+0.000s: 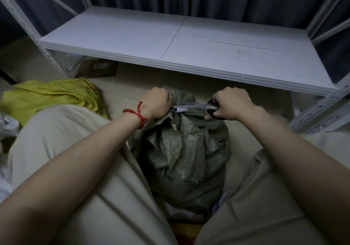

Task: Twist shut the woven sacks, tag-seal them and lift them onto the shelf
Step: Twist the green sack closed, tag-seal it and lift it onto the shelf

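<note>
A grey-green woven sack (181,150) stands on the floor between the person's knees, just in front of a low white shelf (132,36). Its mouth is gathered into a twisted neck (177,95) at the top. The left hand (157,102) is clenched round that neck, fist closed on the fabric. A small white tag (180,109) juts from the neck right beside the fist, lying roughly level and pointing right.

The right hand (231,103) is on the right of the neck and grasps black-handled scissors (197,105), fingers through the loops. The blades run almost level, tips pointing left. They lie along the tag, and the tips end close to the left fist. The handles sit a little apart, so the blades look slightly parted, though this is hard to tell.

This is probably the trimming of the tag's tie. The cut lies left of the right hand, in line with the blades. The left hand is the nearer one, so its fingers are at risk from the tips.

The shelf board is beyond the sack, so the lift would likely go forward and up. A yellow sack (53,95) lies slumped on the floor to the left, well apart.
</note>
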